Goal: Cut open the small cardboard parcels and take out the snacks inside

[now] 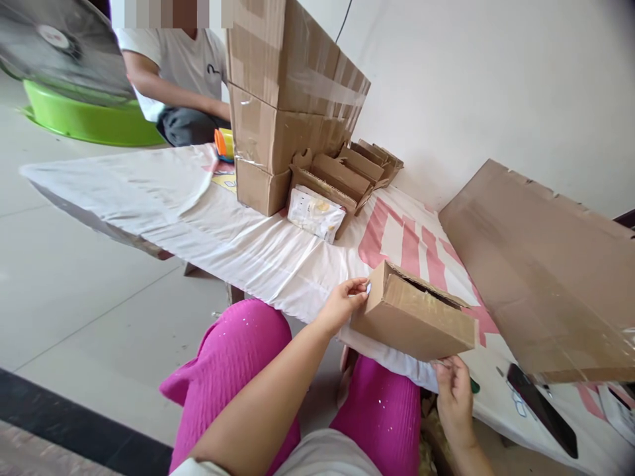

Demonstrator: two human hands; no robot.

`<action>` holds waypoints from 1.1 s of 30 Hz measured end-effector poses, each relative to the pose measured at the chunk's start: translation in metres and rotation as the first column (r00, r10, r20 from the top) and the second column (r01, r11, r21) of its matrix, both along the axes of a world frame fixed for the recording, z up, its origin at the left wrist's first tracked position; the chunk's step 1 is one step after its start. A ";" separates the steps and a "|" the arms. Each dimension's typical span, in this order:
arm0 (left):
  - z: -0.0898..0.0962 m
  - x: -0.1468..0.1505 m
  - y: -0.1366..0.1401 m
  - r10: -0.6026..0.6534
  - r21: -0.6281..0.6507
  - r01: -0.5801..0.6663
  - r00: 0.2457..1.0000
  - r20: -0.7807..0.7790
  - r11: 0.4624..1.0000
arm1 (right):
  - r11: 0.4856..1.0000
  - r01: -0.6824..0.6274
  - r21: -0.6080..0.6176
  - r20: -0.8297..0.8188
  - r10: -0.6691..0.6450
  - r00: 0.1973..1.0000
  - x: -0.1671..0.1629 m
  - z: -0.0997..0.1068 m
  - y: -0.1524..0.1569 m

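Note:
A small brown cardboard box (417, 311) lies tilted at the near edge of the cloth-covered table, a dark gap showing along its upper flap. At its left end is my left hand (344, 304), thumb and forefinger pinched around a small white piece (368, 288) like a sticker, against the cardboard. Just below the box's lower right edge, my right hand (454, 387) has its fingers drawn together. Whatever they pinch is too small to make out. A bit of a green object (475, 385) shows behind that hand.
Taped cartons (262, 139) stand stacked on the table (149, 192). Beside them are open boxes (342, 175) and a white printed packet (316, 213). At right are a large cardboard sheet (540, 271) and a black phone-like object (540, 410). A person (173, 73) sits opposite, near a fan (59, 53).

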State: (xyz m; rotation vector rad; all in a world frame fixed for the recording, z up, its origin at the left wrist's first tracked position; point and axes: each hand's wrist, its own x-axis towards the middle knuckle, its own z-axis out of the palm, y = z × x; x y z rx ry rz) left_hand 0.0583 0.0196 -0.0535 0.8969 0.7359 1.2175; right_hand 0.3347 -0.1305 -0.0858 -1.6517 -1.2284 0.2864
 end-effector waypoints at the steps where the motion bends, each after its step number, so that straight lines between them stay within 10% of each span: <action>1: -0.001 0.001 0.001 -0.010 -0.026 0.010 1.000 0.014 1.000 | 1.000 0.001 0.002 -0.032 -0.001 0.999 -0.003 0.002 0.002; 15: 0.004 0.002 -0.001 -0.031 -0.142 0.045 0.995 0.097 0.989 | 1.000 -0.002 0.031 -0.062 0.004 0.998 0.000 0.007 0.015; 25: 0.010 0.007 0.003 0.151 -0.071 -0.145 0.984 0.095 0.987 | 0.998 -0.041 -0.045 0.005 0.041 0.999 -0.001 0.011 0.017; 33: 0.041 -0.017 -0.034 0.233 0.232 -0.257 0.964 0.127 0.938 | 0.976 -0.005 0.220 0.233 -0.047 0.971 -0.028 0.052 -0.014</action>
